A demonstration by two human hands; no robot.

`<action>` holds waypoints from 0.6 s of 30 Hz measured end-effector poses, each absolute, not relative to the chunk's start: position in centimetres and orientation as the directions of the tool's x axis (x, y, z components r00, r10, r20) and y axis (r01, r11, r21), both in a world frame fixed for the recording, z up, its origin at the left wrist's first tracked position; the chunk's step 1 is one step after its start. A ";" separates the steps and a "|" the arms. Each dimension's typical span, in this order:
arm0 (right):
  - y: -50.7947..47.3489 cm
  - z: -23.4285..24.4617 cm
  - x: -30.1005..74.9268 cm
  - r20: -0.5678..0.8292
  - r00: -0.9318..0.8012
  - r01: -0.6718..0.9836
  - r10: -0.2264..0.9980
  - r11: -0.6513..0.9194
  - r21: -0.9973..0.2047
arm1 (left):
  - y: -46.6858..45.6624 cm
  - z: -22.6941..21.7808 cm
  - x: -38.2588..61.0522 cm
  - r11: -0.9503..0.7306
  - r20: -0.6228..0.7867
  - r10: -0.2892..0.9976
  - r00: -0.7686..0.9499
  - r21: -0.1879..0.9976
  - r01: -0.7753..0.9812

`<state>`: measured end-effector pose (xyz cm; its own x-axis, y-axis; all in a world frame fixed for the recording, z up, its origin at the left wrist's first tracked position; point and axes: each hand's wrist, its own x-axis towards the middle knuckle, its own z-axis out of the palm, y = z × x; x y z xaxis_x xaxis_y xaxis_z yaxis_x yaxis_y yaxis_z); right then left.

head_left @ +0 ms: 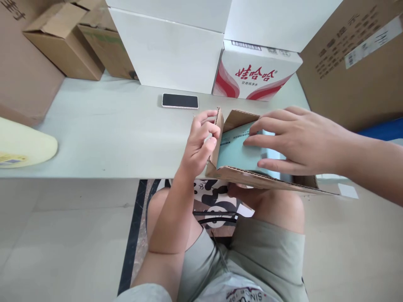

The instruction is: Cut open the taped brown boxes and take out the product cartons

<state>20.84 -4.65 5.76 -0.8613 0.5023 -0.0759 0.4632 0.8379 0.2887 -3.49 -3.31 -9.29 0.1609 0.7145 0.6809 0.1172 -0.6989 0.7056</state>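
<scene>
An open cardboard box (214,147) rests at the table's front edge, one long flap reaching out over my lap. Inside lies a light blue packet or carton (236,153) with small dark print; I cannot tell which. My left hand (201,140) grips the box's left flap between curled fingers and thumb. Over the box, my right hand (289,140) has its fingers spread, the tips at the top of the light blue item. Part of that item and of the box's right side is hidden under my right hand.
A phone (180,101) lies on the pale table (126,126). Behind it stand a white carton (170,50) and a red-and-white water carton (256,75). Brown boxes (63,37) are at the back left, a large brown carton (355,63) at right, a pale yellow container (28,142) at left.
</scene>
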 end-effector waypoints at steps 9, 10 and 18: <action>-5.4 6.1 20.7 -0.141 -0.766 0.591 0.627 0.773 0.231 | -3.7 -8.4 -2.9 -0.681 0.666 0.732 0.144 0.723 0.117; -5.3 6.1 20.6 -0.154 -0.745 0.610 0.649 0.757 0.236 | -3.8 -8.4 -2.9 -0.680 0.665 0.732 0.147 0.723 0.118; -5.7 6.0 20.6 -0.111 -0.711 0.648 0.694 0.708 0.281 | -4.2 -8.1 -3.0 -0.668 0.646 0.743 0.176 0.733 0.131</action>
